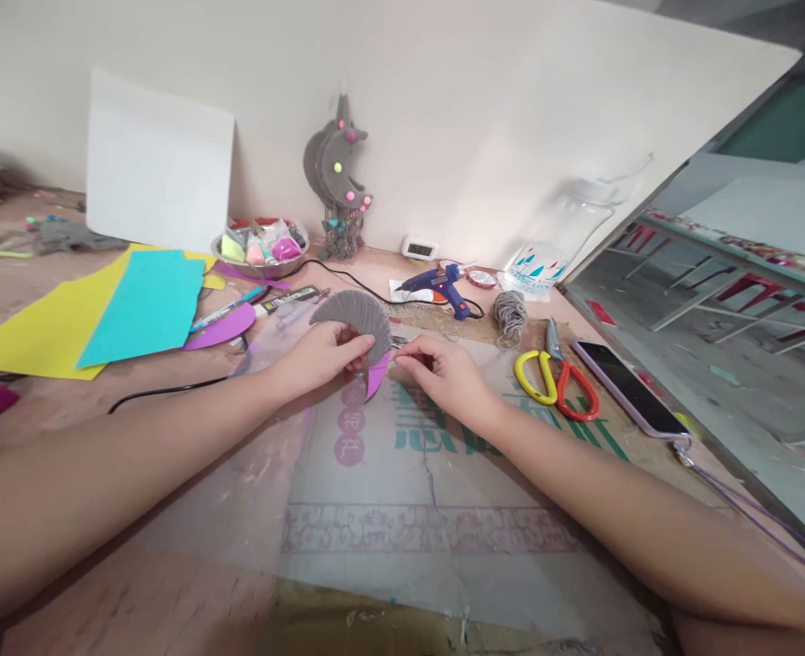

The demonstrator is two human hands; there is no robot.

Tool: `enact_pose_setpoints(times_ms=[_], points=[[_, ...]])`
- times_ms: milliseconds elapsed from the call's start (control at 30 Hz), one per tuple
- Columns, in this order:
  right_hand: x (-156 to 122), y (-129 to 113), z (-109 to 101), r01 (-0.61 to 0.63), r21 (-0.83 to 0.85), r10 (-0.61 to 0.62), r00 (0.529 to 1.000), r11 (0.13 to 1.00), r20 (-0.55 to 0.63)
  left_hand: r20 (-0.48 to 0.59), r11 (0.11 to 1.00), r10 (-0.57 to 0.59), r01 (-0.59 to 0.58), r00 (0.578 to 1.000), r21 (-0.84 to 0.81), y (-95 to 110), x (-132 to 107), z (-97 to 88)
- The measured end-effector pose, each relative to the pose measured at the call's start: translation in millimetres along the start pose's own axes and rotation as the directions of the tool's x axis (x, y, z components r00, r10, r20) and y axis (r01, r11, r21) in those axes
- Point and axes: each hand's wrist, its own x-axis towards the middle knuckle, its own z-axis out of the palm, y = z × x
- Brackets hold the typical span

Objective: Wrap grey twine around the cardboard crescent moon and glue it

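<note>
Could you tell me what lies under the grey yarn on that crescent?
On the crescent, purple sheet shows at the bare lower tip, below the grey yarn. The left hand grips it; the right hand is beside the tip. Elsewhere the yarn hides the core.

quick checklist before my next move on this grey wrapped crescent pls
1. Grip: left hand holds the grey yarn-wrapped crescent piece by its lower edge: ok.
2. Right hand fingers sit at the crescent's bare purple tip: ok. What they pinch: cannot tell.
3. Blue glue gun lies clear of both hands: ok.
4. Glue gun hot: cannot tell.
5. Yellow-and-red-handled scissors lie beside the right hand with blades shut: ok.
6. Grey yarn ball untangled: cannot tell.
</note>
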Motion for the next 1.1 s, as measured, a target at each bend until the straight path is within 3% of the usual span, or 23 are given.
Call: enact_pose_setpoints(times_ms=[167, 567, 700, 800, 867, 967, 1100], points=[[2.0, 2.7, 2.0, -0.042, 0.006, 0.043, 0.999, 0.999, -0.011, 0.02, 0.999, 0.021, -0.022, 1.0, 0.042, -1.0, 1.8, -0.9], [-0.8, -0.4, 1.8, 0.013, 0.049, -0.009, 0.996, 0.999, -0.092, 0.044, 0.999, 0.035, -0.035, 0.998, -0.023, -9.6, 2.0, 1.3], [-8.5, -9.6, 0.2, 0.212, -0.043, -0.214, 0.976, 0.976, -0.041, 0.043, 0.999, 0.045, -0.046, 0.998, 0.018, -8.9, 2.3, 0.4], [-14.0, -17.8, 3.3, 0.422, -0.092, -0.415, 0.906, 0.902, 0.081, 0.038, 0.996, 0.069, -0.072, 0.997, 0.062, -5.7, 1.7, -0.2], [-15.9, -21.4, 6.4, 0.491, -0.095, -0.476, 0.868, 0.866, 0.142, 0.028, 0.993, 0.075, -0.077, 0.997, 0.084, -4.0, 1.3, -0.2], [-15.3, -22.2, 8.1, 0.442, -0.09, -0.433, 0.895, 0.892, 0.108, 0.037, 0.99, 0.066, -0.07, 0.997, 0.125, -4.2, 1.4, -0.1], [-8.9, -15.4, 4.5, 0.204, -0.056, -0.207, 0.976, 0.977, -0.068, 0.079, 0.987, 0.075, -0.085, 0.994, 0.137, -7.7, 2.3, 0.3]])
